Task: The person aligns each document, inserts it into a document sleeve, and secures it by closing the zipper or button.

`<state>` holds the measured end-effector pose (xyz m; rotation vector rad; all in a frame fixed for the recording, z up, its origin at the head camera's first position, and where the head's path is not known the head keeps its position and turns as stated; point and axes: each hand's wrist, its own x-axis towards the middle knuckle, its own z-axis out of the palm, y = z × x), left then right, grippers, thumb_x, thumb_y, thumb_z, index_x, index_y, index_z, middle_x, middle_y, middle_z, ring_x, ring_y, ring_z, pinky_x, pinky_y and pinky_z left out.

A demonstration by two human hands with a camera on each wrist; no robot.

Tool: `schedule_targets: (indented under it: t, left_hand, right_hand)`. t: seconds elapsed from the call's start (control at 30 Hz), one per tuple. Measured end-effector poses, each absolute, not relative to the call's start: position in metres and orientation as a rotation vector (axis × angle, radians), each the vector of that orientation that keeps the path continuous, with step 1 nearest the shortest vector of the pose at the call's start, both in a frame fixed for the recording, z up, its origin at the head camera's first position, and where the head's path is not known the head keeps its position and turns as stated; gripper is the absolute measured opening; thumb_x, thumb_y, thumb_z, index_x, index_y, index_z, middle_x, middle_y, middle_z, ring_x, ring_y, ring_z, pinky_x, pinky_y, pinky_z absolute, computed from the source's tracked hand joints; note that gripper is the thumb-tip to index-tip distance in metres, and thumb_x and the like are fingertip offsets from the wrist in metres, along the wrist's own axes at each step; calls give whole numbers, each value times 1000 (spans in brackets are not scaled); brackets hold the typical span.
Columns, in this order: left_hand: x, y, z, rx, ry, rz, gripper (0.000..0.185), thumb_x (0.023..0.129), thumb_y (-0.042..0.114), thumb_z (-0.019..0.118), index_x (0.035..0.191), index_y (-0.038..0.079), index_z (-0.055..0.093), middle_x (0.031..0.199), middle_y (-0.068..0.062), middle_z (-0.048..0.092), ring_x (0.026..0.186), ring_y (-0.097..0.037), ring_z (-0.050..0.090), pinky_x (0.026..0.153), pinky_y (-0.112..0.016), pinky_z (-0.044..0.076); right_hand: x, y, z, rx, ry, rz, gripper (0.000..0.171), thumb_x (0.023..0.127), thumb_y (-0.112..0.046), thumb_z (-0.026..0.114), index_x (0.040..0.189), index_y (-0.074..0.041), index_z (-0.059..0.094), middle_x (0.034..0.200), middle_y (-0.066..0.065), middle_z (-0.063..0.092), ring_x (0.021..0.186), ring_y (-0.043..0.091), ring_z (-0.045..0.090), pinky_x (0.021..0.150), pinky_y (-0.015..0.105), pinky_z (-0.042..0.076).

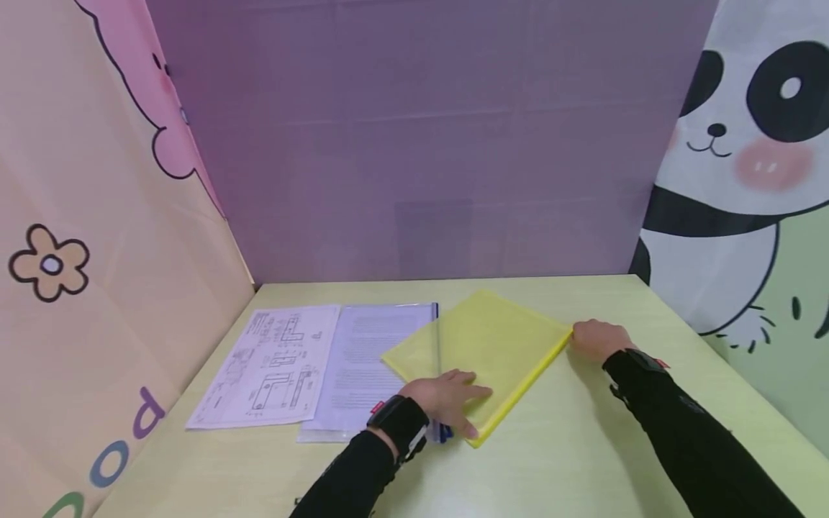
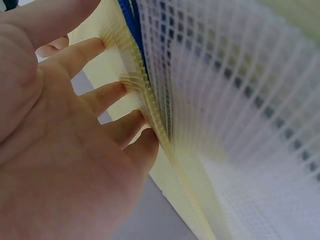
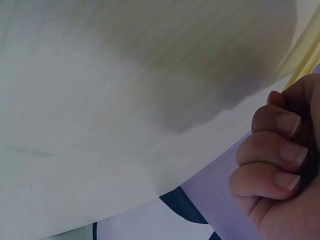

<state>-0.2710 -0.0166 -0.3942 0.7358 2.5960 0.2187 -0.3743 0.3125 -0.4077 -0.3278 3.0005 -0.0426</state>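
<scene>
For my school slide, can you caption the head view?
Two hands, left and right, hold a yellow pouch beside papers on a table.

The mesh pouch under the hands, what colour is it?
Yellow; the mesh pouch shows best in the head view.

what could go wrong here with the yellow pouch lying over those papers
1. The yellow mesh pouch overlaps the clear sleeve of printed text; sliding it may drag that sleeve and nudge the drawing sheet beside it.
2. The left hand only presses the near corner with straight fingers while the right hand holds the far corner, so the pouch could slip or twist.
</scene>
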Motion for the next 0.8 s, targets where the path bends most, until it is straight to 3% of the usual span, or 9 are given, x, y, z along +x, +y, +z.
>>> schedule_targets:
  t: [0.5,0.67,0.8]
  left_hand:
    - [-270,-18,-394,731,2580,274,75,86,43,80,153,42,45,166,6,26,154,-19,18,120,-53,25]
    - [-271,-18,-395,730,2578,271,75,86,43,79,152,43,44,166,7,26,154,-18,17,120,-54,24]
    - [-272,-17,-397,742,2578,252,75,86,44,79,152,44,44,166,8,27,154,-18,18,119,-54,26]
  right_hand:
    - [-376,323,-420,-282,3014,-72,20,97,-13,47,83,-3,58,73,10,54,66,27,52,61,44,47]
    - [-374,316,-411,-286,3022,-59,18,97,-14,53,90,2,58,78,13,55,69,30,53,63,46,49]
    - [-374,296,-402,-296,3054,-16,29,95,-20,58,103,8,59,90,20,58,80,36,54,72,51,51]
